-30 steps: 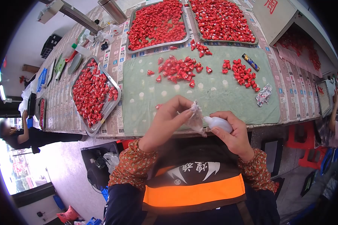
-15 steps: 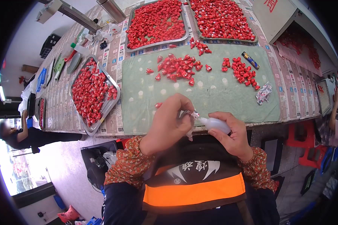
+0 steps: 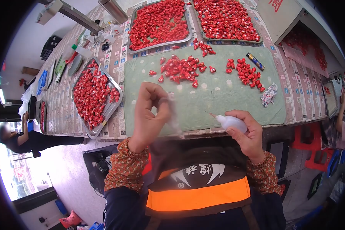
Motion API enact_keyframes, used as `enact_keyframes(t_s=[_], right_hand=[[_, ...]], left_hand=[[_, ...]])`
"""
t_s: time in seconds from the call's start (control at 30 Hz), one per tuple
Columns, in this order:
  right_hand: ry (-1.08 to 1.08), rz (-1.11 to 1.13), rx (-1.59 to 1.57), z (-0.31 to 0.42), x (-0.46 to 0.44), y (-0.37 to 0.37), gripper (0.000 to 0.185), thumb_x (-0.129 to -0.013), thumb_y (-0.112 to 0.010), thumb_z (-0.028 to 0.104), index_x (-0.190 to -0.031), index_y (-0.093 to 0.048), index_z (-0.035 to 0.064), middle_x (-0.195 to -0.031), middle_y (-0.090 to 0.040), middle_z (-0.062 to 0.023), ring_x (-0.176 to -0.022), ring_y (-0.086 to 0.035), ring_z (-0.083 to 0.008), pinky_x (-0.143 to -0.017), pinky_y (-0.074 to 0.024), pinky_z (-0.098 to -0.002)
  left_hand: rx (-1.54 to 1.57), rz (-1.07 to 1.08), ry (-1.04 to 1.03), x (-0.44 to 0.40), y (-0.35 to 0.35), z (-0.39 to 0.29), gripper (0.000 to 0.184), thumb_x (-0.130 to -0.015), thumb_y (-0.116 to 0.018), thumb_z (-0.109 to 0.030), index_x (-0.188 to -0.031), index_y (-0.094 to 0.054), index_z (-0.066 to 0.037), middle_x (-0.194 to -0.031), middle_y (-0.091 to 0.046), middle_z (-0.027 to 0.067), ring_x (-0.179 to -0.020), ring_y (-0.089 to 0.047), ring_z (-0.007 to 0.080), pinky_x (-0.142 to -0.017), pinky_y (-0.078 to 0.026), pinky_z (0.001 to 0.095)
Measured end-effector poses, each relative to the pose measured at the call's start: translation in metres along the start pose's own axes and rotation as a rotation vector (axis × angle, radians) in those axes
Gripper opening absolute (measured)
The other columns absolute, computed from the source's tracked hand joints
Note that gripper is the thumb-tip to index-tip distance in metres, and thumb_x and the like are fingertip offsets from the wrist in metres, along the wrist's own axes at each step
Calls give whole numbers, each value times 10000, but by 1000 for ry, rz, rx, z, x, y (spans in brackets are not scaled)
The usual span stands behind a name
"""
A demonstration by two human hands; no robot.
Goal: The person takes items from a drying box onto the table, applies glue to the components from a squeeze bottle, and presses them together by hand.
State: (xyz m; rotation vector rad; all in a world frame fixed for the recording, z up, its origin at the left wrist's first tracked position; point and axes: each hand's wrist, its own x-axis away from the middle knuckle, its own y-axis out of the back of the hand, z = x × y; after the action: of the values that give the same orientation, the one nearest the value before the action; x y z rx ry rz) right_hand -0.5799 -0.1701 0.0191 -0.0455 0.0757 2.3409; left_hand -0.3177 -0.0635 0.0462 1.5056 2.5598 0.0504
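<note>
Your right hand (image 3: 252,137) grips a white needle-tip squeeze bottle (image 3: 234,123) near the close edge of the green dotted cloth (image 3: 214,97). The bottle's long axis slants away from you and leftward, its thin tip aimed toward your left hand's side. Your left hand (image 3: 149,117) pinches a blurred, crumpled tissue (image 3: 175,117), hanging toward you, apart from the tip. Beyond both hands, nearer the left, lie red foil-like pieces (image 3: 182,69) in a loose heap.

We see red pieces (image 3: 181,69) on a green cloth (image 3: 207,99) with white dots.
Our rust-red sleeves (image 3: 127,165) carry a small pale floral print; our dark brown apron (image 3: 197,151) shows white lettering (image 3: 206,171) and an orange band (image 3: 197,195).
</note>
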Motion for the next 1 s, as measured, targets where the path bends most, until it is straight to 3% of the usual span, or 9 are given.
enact_keyframes(t_s=[0.23, 0.43, 0.5, 0.6, 1.0], right_hand=[[-9, 16, -14, -2, 0, -4, 346, -868, -712, 58, -1185, -585, 2, -1051, -627, -57, -910, -590, -97, -794, -470, -233], [271, 8, 308, -7, -4, -9, 400, -788, -757, 7, -1151, -590, 13, -1048, -638, -108, -880, -627, -178, -769, -491, -278], [471, 12, 502, -5, -7, -11, 460, -739, -769, -18, -1156, -581, 27, -1007, -648, -136, -835, -640, -256, -726, -505, -321], [602, -31, 616, -6, -9, -13, 462, -720, -767, 15, -1147, -589, 24, -942, -653, -130, -780, -629, -301, -672, -522, -370], [670, -24, 731, -8, -7, -11, 524, -708, -777, -12, -1183, -561, 31, -956, -652, -139, -775, -632, -301, -633, -519, -375]], left_hand=[[309, 106, 205, 0, -13, 4, 223, -920, -576, -3, -1106, -466, -57, -963, -615, 39, -863, -600, 86, -754, -471, 232], [385, 359, 431, 4, -21, 5, 315, -946, -565, -81, -1232, -433, -57, -1038, -654, 98, -932, -623, 136, -798, -488, 281], [403, 375, 447, 5, -24, 4, 322, -946, -566, -88, -1236, -430, -56, -1038, -655, 99, -933, -620, 134, -799, -485, 283], [429, 396, 466, 6, -24, 0, 331, -943, -568, -99, -1240, -428, -53, -1035, -656, 99, -931, -617, 131, -804, -481, 283], [441, 355, 523, 6, -23, -6, 330, -930, -574, -78, -1227, -434, -51, -1027, -653, 92, -936, -611, 125, -826, -481, 284]])
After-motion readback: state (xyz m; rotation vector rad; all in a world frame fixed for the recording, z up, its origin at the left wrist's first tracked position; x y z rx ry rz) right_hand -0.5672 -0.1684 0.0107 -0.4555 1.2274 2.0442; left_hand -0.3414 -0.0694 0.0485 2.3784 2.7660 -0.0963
